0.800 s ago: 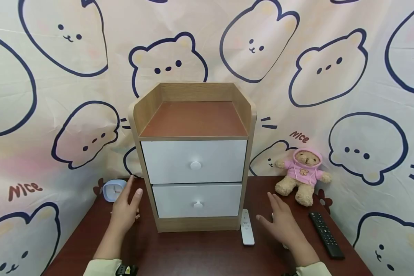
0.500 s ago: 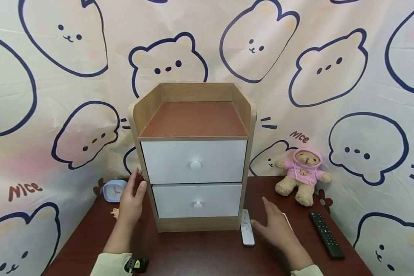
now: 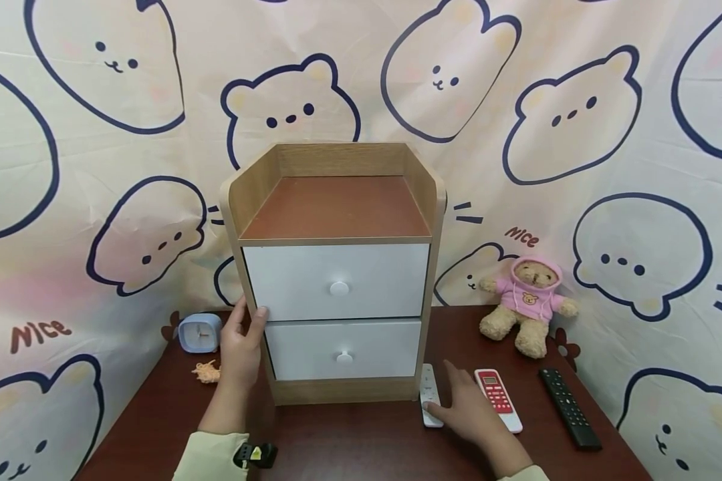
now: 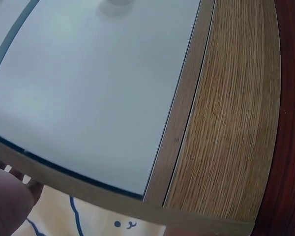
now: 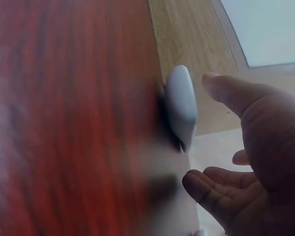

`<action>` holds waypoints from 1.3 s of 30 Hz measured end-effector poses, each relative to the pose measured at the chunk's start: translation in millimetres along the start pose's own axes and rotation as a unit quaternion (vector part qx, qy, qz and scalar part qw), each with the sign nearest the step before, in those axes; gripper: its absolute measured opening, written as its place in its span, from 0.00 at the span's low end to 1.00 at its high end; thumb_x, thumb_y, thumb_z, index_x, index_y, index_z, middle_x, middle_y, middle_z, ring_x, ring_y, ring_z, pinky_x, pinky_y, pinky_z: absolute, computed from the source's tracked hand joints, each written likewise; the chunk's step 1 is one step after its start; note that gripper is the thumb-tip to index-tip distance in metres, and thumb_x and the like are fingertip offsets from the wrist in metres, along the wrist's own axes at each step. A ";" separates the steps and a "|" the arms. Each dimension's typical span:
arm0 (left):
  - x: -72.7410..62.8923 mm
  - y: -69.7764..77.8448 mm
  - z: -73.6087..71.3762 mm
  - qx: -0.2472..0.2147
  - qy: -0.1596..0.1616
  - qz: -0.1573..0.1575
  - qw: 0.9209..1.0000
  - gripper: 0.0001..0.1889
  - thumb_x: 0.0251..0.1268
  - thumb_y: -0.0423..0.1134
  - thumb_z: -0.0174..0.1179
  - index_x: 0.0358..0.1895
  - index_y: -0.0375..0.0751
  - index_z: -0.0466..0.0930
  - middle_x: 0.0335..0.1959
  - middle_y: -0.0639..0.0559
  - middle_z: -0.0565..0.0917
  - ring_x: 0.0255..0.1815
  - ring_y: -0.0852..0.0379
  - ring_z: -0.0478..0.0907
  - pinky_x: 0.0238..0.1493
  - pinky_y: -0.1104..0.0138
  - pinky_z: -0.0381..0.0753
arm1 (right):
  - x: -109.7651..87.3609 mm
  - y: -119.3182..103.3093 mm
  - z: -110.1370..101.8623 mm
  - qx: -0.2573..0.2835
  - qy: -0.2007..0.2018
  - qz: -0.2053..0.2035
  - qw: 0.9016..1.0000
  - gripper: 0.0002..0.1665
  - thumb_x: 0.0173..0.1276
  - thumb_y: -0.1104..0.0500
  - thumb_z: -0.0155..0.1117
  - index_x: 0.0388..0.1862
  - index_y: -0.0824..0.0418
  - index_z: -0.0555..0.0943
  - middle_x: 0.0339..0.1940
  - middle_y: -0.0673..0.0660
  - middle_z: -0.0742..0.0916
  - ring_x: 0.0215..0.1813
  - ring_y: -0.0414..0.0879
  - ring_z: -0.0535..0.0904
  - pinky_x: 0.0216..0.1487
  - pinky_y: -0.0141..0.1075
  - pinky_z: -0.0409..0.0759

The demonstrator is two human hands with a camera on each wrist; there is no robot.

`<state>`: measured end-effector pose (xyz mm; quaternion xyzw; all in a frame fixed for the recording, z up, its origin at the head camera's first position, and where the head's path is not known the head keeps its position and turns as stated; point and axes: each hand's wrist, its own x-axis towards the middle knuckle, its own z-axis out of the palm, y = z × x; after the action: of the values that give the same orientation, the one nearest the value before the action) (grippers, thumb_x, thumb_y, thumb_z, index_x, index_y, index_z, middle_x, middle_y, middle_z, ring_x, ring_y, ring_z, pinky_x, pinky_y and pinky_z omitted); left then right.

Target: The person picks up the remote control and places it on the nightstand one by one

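Head view: wooden cabinet (image 3: pixel 335 242) stands upright mid-desk (image 3: pixel 349 441), well behind the front edge; white upper drawer (image 3: pixel 301 284) and lower drawer (image 3: pixel 307 351) both pushed in. Left hand (image 3: pixel 241 347) is at its left side, fingers fairly straight along the panel, thumb at the front edge near the drawer seam; looks like contact, can't confirm. Right hand (image 3: pixel 466 407) is unclenched, thumb spread from fingers, by the cabinet's right front corner. White remote (image 3: pixel 428 384) lies just beside that corner; thumb overlaps it from above, but right wrist view shows a gap. Red-and-white handset (image 3: pixel 497 394) lies right of that hand, partly covered. Black remote (image 3: pixel 570 409) sits along the desk's right edge, teddy bear (image 3: pixel 528 300) in pink hoodie at the back right corner. Blue clock (image 3: pixel 199 333) is near the back left corner, tan bundle (image 3: pixel 206 372) just in front, toward the left edge; can't identify it.
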<state>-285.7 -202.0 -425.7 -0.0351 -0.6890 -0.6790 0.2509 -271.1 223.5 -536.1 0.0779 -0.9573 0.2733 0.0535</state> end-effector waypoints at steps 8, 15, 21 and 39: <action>-3.5 -2.7 8.4 -0.018 0.034 0.011 0.999 0.24 0.85 0.39 0.60 0.78 0.41 0.75 0.62 0.63 0.81 0.64 0.60 0.72 0.57 0.76 0.75 | -2.5 -3.0 10.6 -0.007 -0.015 -0.003 1.000 0.65 0.56 0.35 0.86 0.79 0.72 0.71 0.73 0.74 0.79 0.72 0.68 0.79 0.72 0.64 0.76; -4.4 -1.6 10.0 -0.033 0.040 0.017 0.999 0.22 0.83 0.36 0.62 0.75 0.42 0.78 0.59 0.67 0.83 0.63 0.62 0.74 0.57 0.76 0.74 | -5.4 -6.3 14.5 -0.027 -0.022 -0.001 0.999 0.65 0.53 0.31 0.86 0.75 0.73 0.74 0.69 0.72 0.81 0.65 0.64 0.83 0.68 0.61 0.80; -3.0 -4.5 10.8 -0.037 0.038 0.026 0.998 0.21 0.83 0.35 0.61 0.73 0.41 0.79 0.57 0.62 0.84 0.61 0.60 0.76 0.55 0.75 0.77 | -4.4 -6.9 14.1 -0.048 -0.025 0.004 0.999 0.60 0.55 0.34 0.85 0.71 0.75 0.77 0.66 0.73 0.82 0.63 0.64 0.84 0.65 0.61 0.81; -2.8 -2.8 11.1 -0.042 0.041 0.019 0.998 0.20 0.83 0.35 0.62 0.72 0.42 0.81 0.56 0.63 0.84 0.59 0.61 0.77 0.54 0.75 0.78 | 2.1 -2.7 13.0 -0.049 0.046 0.035 0.997 0.26 0.56 0.47 0.83 0.43 0.65 0.88 0.35 0.56 0.88 0.37 0.48 0.83 0.39 0.48 0.81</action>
<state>-287.7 -190.9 -428.9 -0.0311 -0.6481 -0.7036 0.2899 -273.5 214.1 -545.5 0.0289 -0.9681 0.2314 0.0914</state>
